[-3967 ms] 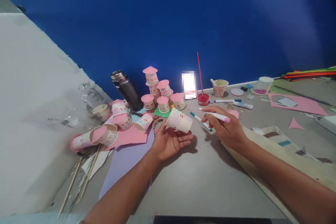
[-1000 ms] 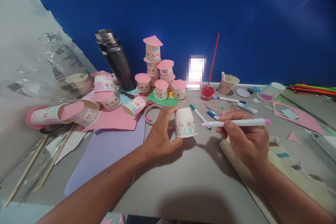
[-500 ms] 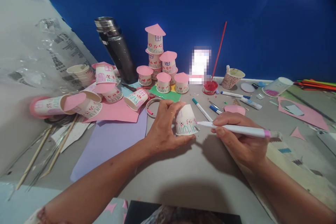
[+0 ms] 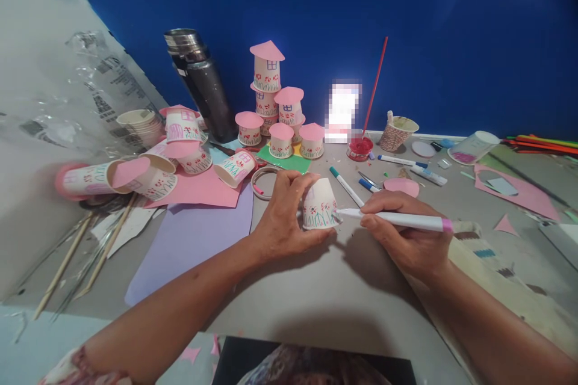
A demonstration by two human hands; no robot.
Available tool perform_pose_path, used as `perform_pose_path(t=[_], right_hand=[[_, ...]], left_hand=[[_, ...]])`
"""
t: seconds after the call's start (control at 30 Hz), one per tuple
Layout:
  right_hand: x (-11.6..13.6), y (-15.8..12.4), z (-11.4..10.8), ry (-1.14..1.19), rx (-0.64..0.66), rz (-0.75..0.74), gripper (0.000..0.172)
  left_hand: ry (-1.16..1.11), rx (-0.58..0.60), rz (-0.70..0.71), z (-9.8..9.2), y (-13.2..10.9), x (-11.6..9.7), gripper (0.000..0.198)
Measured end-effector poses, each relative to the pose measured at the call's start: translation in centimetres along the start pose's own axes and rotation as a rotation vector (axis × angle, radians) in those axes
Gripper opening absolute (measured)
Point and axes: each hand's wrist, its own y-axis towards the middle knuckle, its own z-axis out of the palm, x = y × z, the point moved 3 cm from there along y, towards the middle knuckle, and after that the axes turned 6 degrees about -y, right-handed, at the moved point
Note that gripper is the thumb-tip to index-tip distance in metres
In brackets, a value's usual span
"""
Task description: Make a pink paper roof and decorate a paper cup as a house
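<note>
My left hand (image 4: 289,216) grips a white paper cup (image 4: 320,201), turned upside down and slightly tilted, with thumb low on its rim and fingers over its top. Green grass strokes and small red flowers are drawn around the cup's lower part. In my right hand (image 4: 406,228) is a white felt-tip pen (image 4: 401,219) with a pink end, held nearly level. Its tip meets or almost meets the cup's right side. Behind the cup lies a roll of tape (image 4: 265,183). A green-capped marker (image 4: 345,185) rests just beyond my hands.
Decorated cups with pink cone roofs (image 4: 267,66) stand stacked at the back. More cups (image 4: 144,177) lie left, near a dark flask (image 4: 203,90). Purple paper (image 4: 189,252) spreads under my left forearm. A red pot (image 4: 360,149) holds a tall red stick; a patterned cup (image 4: 397,134) is beside it.
The pen and my right hand have shifted slightly left, bringing the tip further onto the cup's side. The cup has moved up a little and remains in my left hand.
</note>
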Motion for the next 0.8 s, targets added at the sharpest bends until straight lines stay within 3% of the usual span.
perform_pose_path(t=[0.3,0.47,0.53,0.63,0.8], right_hand=[[-0.2,-0.5,0.1,0.042,0.028,-0.029,0.012],[-0.1,-0.4,-0.2,-0.040,-0.027,-0.010,0.014],[-0.4,-0.2,-0.2,-0.085,-0.017,0.028,0.021],[-1.2,0.1,0.3,-0.144,0.126,0.052,0.032],[-2.7,0.1,1.2,-0.188,0.326,-0.040,0.085]], left_hand=[[-0.003,0.019,-0.031,0.0,0.0,-0.1,0.080],[0.029,0.014,-0.025,0.1,-0.1,0.0,0.080],[0.039,0.008,-0.016,0.2,-0.1,0.0,0.082],[0.030,0.017,-0.016,0.4,-0.2,0.1,0.083],[-0.037,0.057,-0.005,0.6,-0.2,0.2,0.092]])
